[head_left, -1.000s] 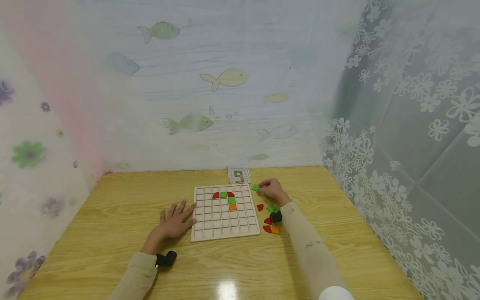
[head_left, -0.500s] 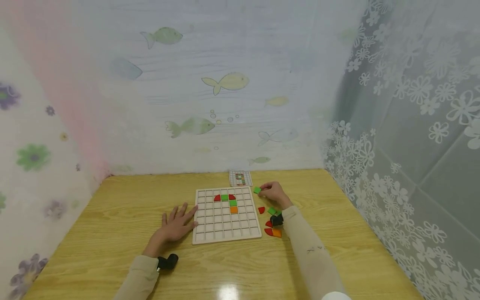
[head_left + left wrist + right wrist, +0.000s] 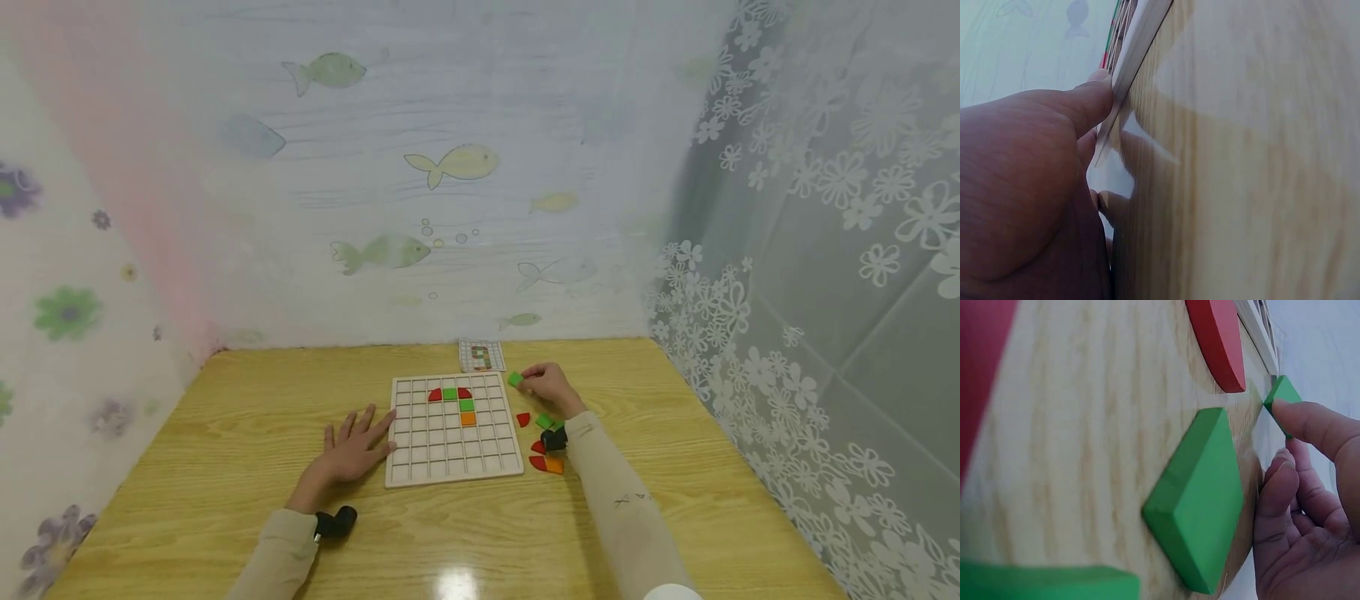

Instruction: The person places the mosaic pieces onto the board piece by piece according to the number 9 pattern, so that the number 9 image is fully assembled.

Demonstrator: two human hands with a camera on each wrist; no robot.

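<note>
A wooden grid board [image 3: 431, 454] lies on the table, with red, green and orange pieces in some of its squares. My left hand [image 3: 352, 450] rests at the board's left side with fingers spread; in the left wrist view its thumb [image 3: 1094, 100] touches the board's edge. Beyond the board's upper right corner, my right hand [image 3: 549, 385] pinches a green square tile [image 3: 515, 379] between thumb and finger. The right wrist view shows this green tile [image 3: 1284, 394] tilted, near the board's edge. Closer to that camera lie a loose green tile [image 3: 1204, 500] and a red quarter-round piece [image 3: 1219, 340].
A small printed card [image 3: 482, 356] with a coloured grid pattern lies behind the board. Right of the board are a red piece [image 3: 523, 420], a green tile [image 3: 544, 422] and an orange tile [image 3: 554, 465], partly under the right wrist camera. A fish-painted wall [image 3: 450, 275] borders the table.
The view has shifted slightly. Both hands stay almost in place, and the right hand keeps pinching the green tile beside the board's upper right corner.
</note>
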